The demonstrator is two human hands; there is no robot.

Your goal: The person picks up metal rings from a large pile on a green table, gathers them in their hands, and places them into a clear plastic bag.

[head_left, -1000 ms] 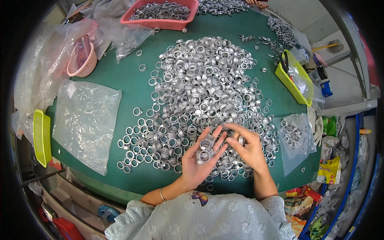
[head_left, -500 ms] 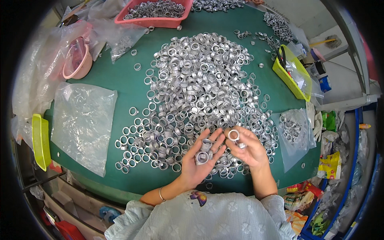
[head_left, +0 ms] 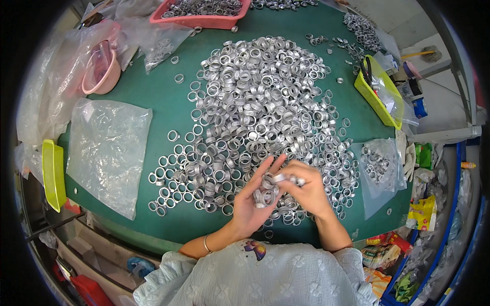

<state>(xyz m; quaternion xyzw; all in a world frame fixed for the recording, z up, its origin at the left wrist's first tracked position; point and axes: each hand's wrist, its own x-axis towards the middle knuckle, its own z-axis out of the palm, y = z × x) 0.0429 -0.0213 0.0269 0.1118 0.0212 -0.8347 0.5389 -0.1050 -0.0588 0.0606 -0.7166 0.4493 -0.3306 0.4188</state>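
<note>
A large heap of silver metal rings [head_left: 255, 97] covers the middle of the green table. Over its near edge, my left hand [head_left: 250, 206] is turned palm up and cups several rings [head_left: 266, 194], its fingers curved around them. My right hand [head_left: 309, 194] is beside it, with thumb and fingers pinched on metal rings [head_left: 291, 179] right above the left palm. How many rings the right hand holds cannot be made out, as they are blurred and partly covered by fingers.
A flat clear plastic bag [head_left: 109, 153] lies to the left, near a yellow-green basket [head_left: 53, 176] and a pink bowl [head_left: 104, 76]. A red tray [head_left: 204, 21] of metal parts stands at the back. To the right are a bag of rings [head_left: 377, 166] and a yellow-green basket [head_left: 377, 97].
My right hand has turned and moved left, bringing its rings over the left palm. The left fingers have curled more around their rings. The view has shifted slightly.
</note>
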